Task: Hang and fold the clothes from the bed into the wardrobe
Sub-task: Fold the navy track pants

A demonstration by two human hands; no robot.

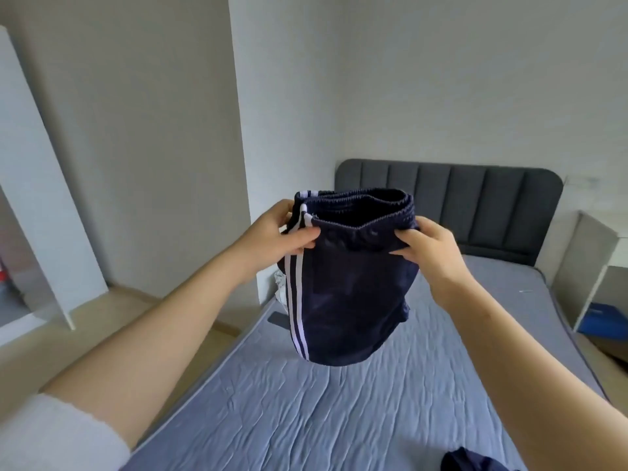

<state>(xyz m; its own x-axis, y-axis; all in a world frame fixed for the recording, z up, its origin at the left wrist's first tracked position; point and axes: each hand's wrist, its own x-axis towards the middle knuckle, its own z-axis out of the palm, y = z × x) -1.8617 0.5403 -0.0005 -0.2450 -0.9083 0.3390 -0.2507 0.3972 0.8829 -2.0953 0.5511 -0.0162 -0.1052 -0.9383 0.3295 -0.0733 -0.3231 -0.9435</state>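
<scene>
While pinched by left hand (275, 232) and right hand (431, 253), shorts (350, 294) waistband between curled fingers (302, 234).

Well to the right of the right fingers (404, 237), a pale bedside cabinet (584, 253) stood against the wall. A blue box (599, 319) sat in its open lower part, with a brown cardboard piece (613, 351) on the floor just beside it. Below the left fingers (302, 236) lay a dark flat object (277, 317), partly hidden. Far left of those fingers stood a white panel (40, 185), with something red (2, 270) behind it. A grey wall pillar (190, 130) rose above them, and light wooden floor (102, 321) spread below.
</scene>
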